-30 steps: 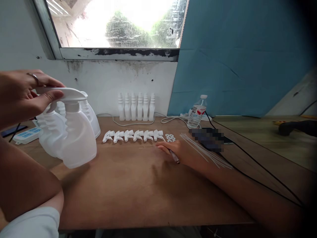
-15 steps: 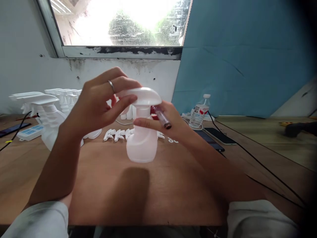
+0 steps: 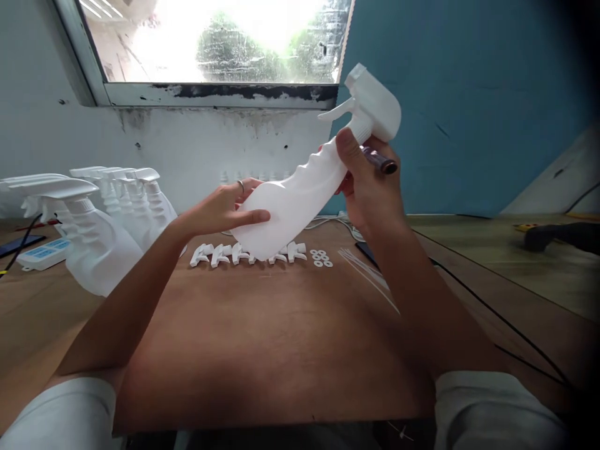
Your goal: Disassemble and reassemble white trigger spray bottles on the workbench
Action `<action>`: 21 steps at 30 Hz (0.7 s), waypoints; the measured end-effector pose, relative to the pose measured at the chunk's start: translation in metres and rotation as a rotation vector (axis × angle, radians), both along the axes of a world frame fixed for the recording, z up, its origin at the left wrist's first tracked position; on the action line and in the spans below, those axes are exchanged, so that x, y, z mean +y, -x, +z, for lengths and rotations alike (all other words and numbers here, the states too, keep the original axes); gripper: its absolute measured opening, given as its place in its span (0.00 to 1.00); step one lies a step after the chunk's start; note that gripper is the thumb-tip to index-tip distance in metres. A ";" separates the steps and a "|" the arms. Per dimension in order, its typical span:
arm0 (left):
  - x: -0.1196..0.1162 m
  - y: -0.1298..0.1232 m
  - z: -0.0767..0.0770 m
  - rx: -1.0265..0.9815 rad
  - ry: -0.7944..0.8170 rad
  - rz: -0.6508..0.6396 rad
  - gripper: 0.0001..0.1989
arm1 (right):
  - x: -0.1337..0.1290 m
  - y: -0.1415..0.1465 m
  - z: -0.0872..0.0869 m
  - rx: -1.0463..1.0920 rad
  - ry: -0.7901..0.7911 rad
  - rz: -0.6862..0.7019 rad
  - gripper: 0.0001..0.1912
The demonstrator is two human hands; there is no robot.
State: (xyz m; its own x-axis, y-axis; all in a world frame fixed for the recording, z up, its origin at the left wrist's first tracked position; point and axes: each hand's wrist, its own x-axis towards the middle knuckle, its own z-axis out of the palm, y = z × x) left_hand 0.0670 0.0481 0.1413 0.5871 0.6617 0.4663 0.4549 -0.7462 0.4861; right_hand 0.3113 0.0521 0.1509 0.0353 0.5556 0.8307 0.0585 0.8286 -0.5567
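A white spray bottle (image 3: 293, 203) is held tilted above the table, its spray head (image 3: 377, 103) up at the right and the trigger pointing left. My left hand (image 3: 222, 209), with a ring on one finger, grips the lower body between thumb and fingers. Around the neck just under the head, my right hand (image 3: 375, 187) is closed. A dark pen-like stick (image 3: 382, 161) is tucked in that same hand, its end poking out. Behind the bottle's base lies a row of several white trigger pieces (image 3: 220, 255), some partly covered.
Several assembled spray bottles (image 3: 100, 244) stand at the left, near a white-and-blue box (image 3: 44, 253). Small white rings (image 3: 321, 258) and thin white tubes (image 3: 368, 275) lie right of centre. A black cable (image 3: 492, 312) crosses the table's right side.
The bottle has gone from upright to tilted, its head now up at the right. My left hand has moved from the head down to the body; my right hand has risen with the neck.
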 end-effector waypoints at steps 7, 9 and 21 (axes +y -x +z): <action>0.002 -0.018 -0.013 -0.161 0.062 -0.032 0.24 | -0.009 -0.001 0.005 0.074 0.036 0.024 0.15; 0.000 -0.018 -0.012 -0.201 0.067 -0.062 0.24 | -0.009 -0.003 0.007 0.088 0.009 0.039 0.12; 0.032 -0.019 -0.030 -0.393 0.649 -0.406 0.22 | -0.028 -0.009 0.019 -0.041 0.113 0.397 0.19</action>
State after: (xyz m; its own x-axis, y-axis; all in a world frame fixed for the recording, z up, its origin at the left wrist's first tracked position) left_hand 0.0858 0.0797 0.1110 0.7115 0.6412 0.2874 -0.0778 -0.3347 0.9391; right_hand 0.3208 0.0237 0.1699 -0.2316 0.6073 0.7600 -0.2296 0.7250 -0.6493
